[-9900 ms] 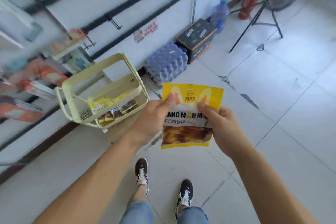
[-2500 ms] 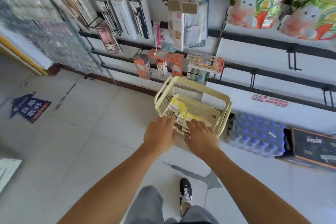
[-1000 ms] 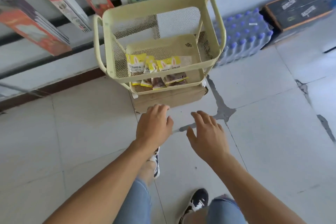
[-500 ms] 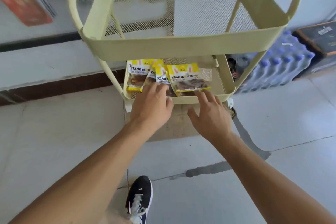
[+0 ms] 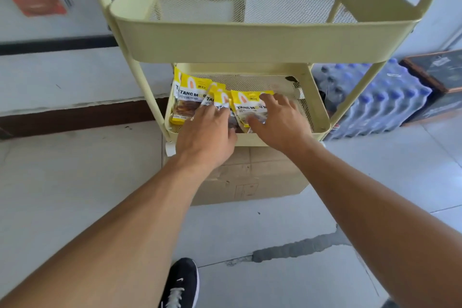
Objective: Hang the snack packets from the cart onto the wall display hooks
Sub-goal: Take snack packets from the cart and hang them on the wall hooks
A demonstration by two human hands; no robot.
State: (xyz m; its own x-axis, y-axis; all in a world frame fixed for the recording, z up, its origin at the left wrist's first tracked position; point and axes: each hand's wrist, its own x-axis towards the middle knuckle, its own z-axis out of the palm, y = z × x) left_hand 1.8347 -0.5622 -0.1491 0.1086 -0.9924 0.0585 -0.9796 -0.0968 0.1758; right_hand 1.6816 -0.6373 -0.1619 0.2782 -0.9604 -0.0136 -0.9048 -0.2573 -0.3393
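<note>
Head view: left hand [image 5: 208,132] flat on snack packets [image 5: 190,97] in cart [image 5: 250,45] lower tray; right hand [image 5: 280,122] spread, fingers on rightmost packet [image 5: 247,104].

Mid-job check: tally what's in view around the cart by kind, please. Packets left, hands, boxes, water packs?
Yellow snack packets in the cart's lower tray: 4 visible, overlapping, maybe more beneath
Hands, left and right, on the packets: 2
Cardboard box under the cart: 1
Bottled water pack: 1
Total: 8

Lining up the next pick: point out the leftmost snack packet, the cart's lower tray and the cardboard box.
leftmost snack packet [image 5: 188,97]: head view, yellow printed front.
lower tray [image 5: 316,110]: head view, right wall.
cardboard box [image 5: 250,177]: head view, top face.
</note>
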